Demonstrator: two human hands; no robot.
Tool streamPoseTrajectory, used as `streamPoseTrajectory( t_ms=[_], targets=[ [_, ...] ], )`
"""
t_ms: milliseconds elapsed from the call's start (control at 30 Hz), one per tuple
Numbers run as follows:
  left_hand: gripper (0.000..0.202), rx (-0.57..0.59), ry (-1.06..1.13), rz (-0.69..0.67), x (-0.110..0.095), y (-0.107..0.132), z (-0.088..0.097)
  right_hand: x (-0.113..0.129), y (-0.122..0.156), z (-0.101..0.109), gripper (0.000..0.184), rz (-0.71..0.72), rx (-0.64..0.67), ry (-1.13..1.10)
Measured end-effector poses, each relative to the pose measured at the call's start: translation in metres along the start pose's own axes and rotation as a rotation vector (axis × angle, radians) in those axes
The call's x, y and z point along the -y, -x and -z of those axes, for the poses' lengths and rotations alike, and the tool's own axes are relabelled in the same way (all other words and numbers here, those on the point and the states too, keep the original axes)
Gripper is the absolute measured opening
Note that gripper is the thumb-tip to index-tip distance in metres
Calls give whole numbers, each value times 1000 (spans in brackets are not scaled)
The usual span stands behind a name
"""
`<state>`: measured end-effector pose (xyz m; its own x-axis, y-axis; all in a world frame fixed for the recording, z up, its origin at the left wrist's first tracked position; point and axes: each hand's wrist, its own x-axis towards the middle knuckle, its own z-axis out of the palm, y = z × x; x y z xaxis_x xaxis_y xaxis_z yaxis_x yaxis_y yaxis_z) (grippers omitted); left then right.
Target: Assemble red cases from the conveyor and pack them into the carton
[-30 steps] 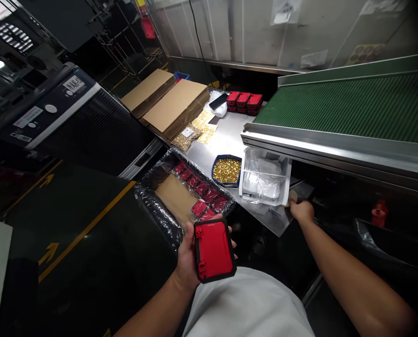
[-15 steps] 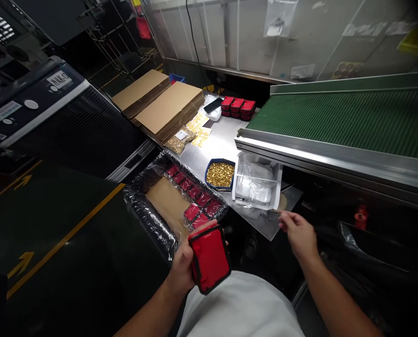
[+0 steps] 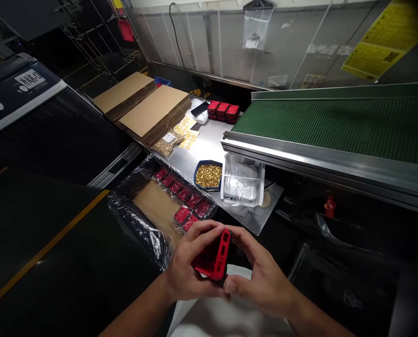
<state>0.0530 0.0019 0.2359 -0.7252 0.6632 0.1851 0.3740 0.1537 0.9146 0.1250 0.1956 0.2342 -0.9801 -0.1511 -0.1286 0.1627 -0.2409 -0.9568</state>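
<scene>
Both hands clasp one red-and-black case [image 3: 214, 257] in front of the white shirt: the left hand [image 3: 188, 269] grips its left side, the right hand [image 3: 261, 276] wraps its right edge, tilted on edge.

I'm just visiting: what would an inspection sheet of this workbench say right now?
Surface: steel table, partly covered.
Job's things: red case, tilted; lined box with a row of red cases.
Clutter: blue tray of brass parts, clear bin, flat cardboard, stacked red cases.
Hands: left hand and right hand both grip the case.
Cables: black cable on the wall.
Surroundings: green conveyor, dark machine.
</scene>
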Motion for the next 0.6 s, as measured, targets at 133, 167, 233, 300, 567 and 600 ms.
streamPoseTrajectory(
  t_ms=[133, 167, 233, 300, 567, 600],
  targets=[
    [96, 3, -42, -34, -4, 2, 2, 7, -2, -5, 69, -39, 11, -64],
    [97, 6, -54, -47, -6, 3, 3, 8, -3, -6, 67, -64, 23, -100],
    [98, 17, -74, -73, -8, 4, 4, 7, -3, -7, 67, -109, 45, -164],
    [96, 17, -89, -100, -9, 6, 4, 6, -3, -6, 63, -128, 50, -216],
    [97, 10, -165, -176, -11, 14, -1, 8, 2, -10, 46, -66, 26, -110],
    [97, 8, -173, -177, -11, 15, -1, 8, 2, -12, 47, -45, 15, -56]
  ],
)
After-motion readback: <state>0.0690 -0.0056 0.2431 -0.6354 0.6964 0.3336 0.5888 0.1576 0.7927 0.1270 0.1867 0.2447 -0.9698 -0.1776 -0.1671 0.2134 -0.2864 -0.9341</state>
